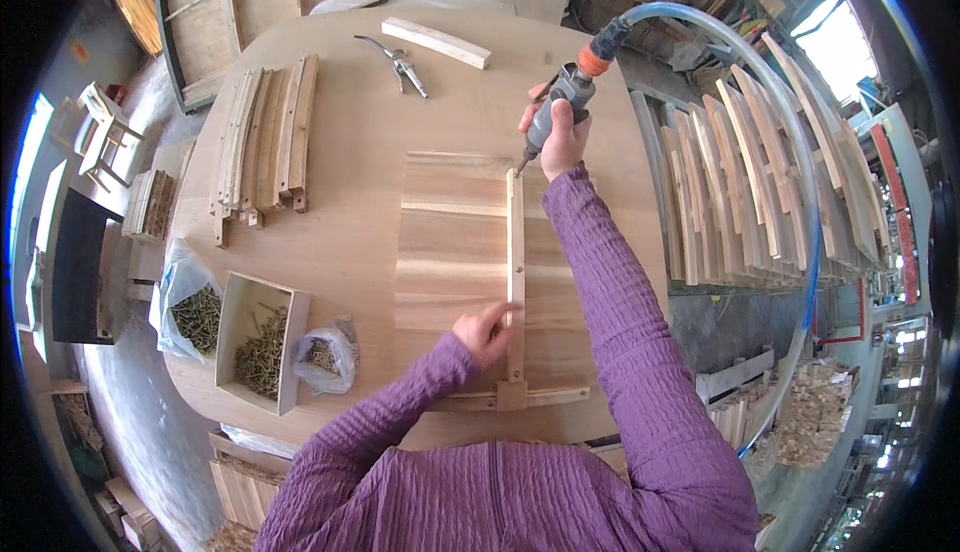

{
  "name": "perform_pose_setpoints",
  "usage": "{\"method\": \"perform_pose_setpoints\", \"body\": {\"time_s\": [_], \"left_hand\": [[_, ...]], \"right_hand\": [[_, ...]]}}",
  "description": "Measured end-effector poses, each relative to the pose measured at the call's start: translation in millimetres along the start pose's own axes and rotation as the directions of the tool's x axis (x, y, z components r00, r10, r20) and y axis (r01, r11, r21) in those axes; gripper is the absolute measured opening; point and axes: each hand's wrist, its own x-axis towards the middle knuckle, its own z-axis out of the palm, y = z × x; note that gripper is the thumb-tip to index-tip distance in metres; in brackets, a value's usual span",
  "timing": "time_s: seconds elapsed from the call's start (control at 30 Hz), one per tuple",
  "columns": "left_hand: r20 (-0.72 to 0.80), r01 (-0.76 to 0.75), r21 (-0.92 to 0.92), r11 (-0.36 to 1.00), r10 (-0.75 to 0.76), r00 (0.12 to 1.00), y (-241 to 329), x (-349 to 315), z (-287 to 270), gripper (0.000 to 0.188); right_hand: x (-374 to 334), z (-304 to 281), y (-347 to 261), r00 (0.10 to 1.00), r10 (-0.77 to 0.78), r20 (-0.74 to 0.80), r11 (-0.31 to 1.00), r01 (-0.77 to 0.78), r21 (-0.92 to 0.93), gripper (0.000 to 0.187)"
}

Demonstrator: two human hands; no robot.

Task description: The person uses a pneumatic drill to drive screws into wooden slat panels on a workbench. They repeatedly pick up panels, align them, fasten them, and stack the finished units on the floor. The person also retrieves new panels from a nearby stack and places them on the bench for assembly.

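My right hand (565,142) is wrapped round a grey air screwdriver (553,115) with an orange collar. Its bit points down at the far end of a narrow wooden strip (516,222). That strip lies across a wooden panel (450,252) made of several boards, and screw heads show along it. My left hand (485,334) is closed, with curled fingers against the near part of the strip; the fingertips are partly hidden. At the strip's near end, a small wood block (512,395) sits over a crosswise wooden bar (560,396).
On the table (350,172) are stacked wooden strips (270,137), an air blow gun (400,70) and a loose wood piece (436,42). Left stand a box of screws (262,342) and screw bags (192,302). A clear hose (800,122) arcs right, past racked boards (740,172).
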Motion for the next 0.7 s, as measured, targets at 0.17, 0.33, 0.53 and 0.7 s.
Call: {"method": "perform_pose_setpoints", "body": {"time_s": [0.17, 0.33, 0.53, 0.7], "left_hand": [[-0.02, -0.02, 0.239, 0.971, 0.026, 0.999, -14, -67, 11, 0.035], [-0.054, -0.194, 0.364, 0.911, 0.229, 0.972, -1, -75, 7, 0.036], [-0.058, -0.132, 0.426, 0.895, 0.172, 0.983, 0, -83, 12, 0.037], [-0.043, -0.045, 0.451, 0.891, 0.071, 0.997, 7, -87, 14, 0.036]], "right_hand": [[-1, 6, -1, 1.0, 0.014, -0.004, 0.999, -0.014, -0.029, 0.051], [-3, 4, -25, 0.991, -0.117, -0.058, 0.993, 0.116, -0.007, 0.051], [-47, -12, -100, 0.941, -0.223, -0.256, 0.954, 0.265, 0.14, 0.084], [-155, -81, -124, 0.809, -0.012, -0.587, 0.994, -0.053, -0.093, 0.051]]}}
